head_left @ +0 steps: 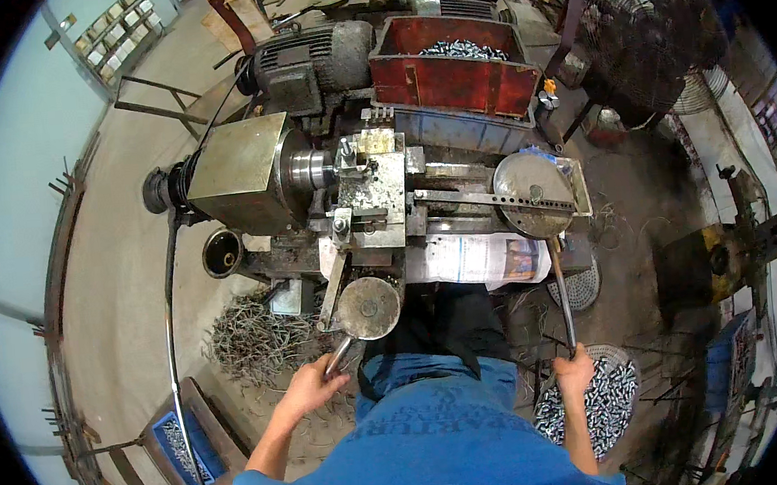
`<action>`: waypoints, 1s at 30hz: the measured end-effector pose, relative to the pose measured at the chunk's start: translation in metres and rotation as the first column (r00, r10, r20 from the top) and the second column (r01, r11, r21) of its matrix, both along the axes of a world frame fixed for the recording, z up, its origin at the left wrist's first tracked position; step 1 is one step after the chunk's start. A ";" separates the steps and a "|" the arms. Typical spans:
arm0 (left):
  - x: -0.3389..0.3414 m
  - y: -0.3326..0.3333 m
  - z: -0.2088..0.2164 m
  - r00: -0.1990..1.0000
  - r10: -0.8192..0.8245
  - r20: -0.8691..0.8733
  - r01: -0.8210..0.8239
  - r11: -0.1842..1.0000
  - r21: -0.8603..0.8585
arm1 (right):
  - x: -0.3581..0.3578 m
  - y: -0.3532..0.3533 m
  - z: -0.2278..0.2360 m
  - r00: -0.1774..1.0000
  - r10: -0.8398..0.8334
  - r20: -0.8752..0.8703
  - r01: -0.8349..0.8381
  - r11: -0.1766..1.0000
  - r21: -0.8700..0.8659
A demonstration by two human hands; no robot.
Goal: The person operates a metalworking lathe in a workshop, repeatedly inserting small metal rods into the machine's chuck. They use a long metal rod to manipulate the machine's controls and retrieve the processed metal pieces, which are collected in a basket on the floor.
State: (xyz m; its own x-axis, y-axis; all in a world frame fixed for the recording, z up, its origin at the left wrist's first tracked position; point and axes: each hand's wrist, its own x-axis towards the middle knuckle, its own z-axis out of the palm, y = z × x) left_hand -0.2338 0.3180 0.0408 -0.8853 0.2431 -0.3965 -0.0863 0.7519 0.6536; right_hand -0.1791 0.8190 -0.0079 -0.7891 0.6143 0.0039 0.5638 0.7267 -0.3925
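A small metal lathe stands in front of me, its boxy headstock [244, 167] at the left and its chuck [311, 170] facing the tool slide [372, 185]. My left hand [311, 388] is closed round the short handle [339, 355] of a lever with a round metal disc [369, 309]. On the right, my right hand [574, 371] grips the lower end of a long lever rod [562, 298]. That rod runs up to a larger round plate [534, 194], crossed by a flat bar with holes [494, 198]. Whether a workpiece sits in the chuck is too small to tell.
Behind the lathe are a motor [317, 58] and a red bin [449, 80] of small metal parts. A basket [627, 374] of similar parts lies by my right arm, a blue tray [182, 446] at lower left. Metal shavings [256, 342] heap below; a fan [644, 35] stands back right.
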 end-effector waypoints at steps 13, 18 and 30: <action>-0.006 0.007 -0.010 0.996 0.067 -0.053 -0.070 0.996 -0.053 | -0.003 -0.035 0.023 0.995 -0.005 -0.102 -0.005 0.996 -0.091; -0.004 0.009 -0.011 0.995 0.089 -0.053 -0.092 0.993 -0.073 | -0.007 0.033 -0.001 0.990 -0.018 0.138 -0.019 0.964 0.264; -0.025 -0.015 -0.006 0.916 -0.109 0.387 -0.078 0.896 0.437 | -0.167 0.150 -0.010 0.987 -0.154 -0.037 0.145 0.782 0.606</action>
State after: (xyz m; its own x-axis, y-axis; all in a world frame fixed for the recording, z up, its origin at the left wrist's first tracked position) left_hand -0.2589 0.3030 0.0346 -0.6736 0.4846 -0.5581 -0.3954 0.4017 0.8260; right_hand -0.3458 0.9695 -0.0179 -0.6905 0.5995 0.4047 0.6871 0.7185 0.1080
